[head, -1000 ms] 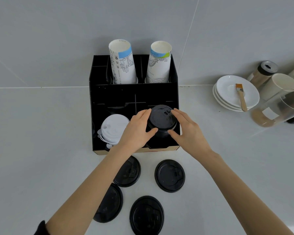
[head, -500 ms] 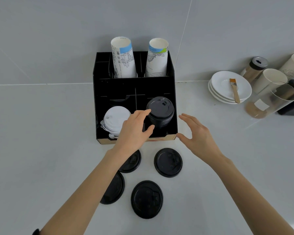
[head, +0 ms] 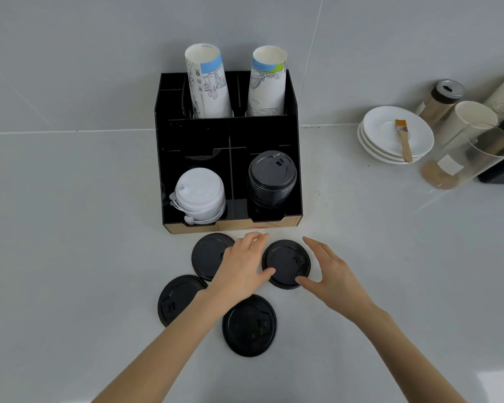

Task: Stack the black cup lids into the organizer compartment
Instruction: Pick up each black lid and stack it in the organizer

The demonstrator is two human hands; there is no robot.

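A black organizer stands against the wall. Its front right compartment holds a stack of black lids; the front left holds white lids. Several loose black lids lie on the counter in front of it. My left hand and my right hand flank one loose black lid, thumbs touching its near rim, fingers spread. It lies flat on the counter. Another lid is partly under my left hand. Two more lids lie nearer me.
Two tall stacks of paper cups stand in the organizer's back compartments. At the right are stacked white saucers with a small brush, a shaker jar, paper cups and a clear glass container.
Both hands have drawn back from the lid stack in the organizer and come down to the counter on either side of a loose black lid. The view has shifted slightly.
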